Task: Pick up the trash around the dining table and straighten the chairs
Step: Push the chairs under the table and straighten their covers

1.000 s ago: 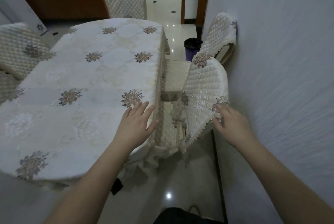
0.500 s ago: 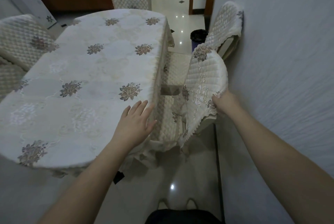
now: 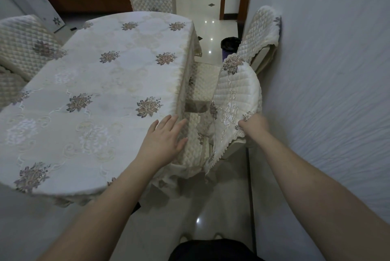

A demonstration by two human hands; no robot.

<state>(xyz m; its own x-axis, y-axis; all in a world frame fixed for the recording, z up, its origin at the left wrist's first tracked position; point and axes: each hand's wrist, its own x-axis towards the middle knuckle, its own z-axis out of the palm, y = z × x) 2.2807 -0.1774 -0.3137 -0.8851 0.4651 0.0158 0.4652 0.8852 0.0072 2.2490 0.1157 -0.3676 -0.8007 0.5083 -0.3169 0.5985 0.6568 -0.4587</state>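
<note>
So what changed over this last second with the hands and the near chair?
The right hand went from hovering open by the near chair's cover to gripping its lower edge. The left hand stayed flat on the tablecloth at the table's edge. The chair itself hasn't visibly moved.

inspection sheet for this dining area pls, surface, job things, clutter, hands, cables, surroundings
surface: table under a floral cloth, nothing on it
job's things: near chair tucked by the table, cover hanging skewed; no trash seen
clutter: bin on the floor past the chairs
hands: left hand flat at the table edge; right hand grips the cover's edge
cables: nothing seen
surroundings: wall on the right, more chairs, tiled floor
</note>
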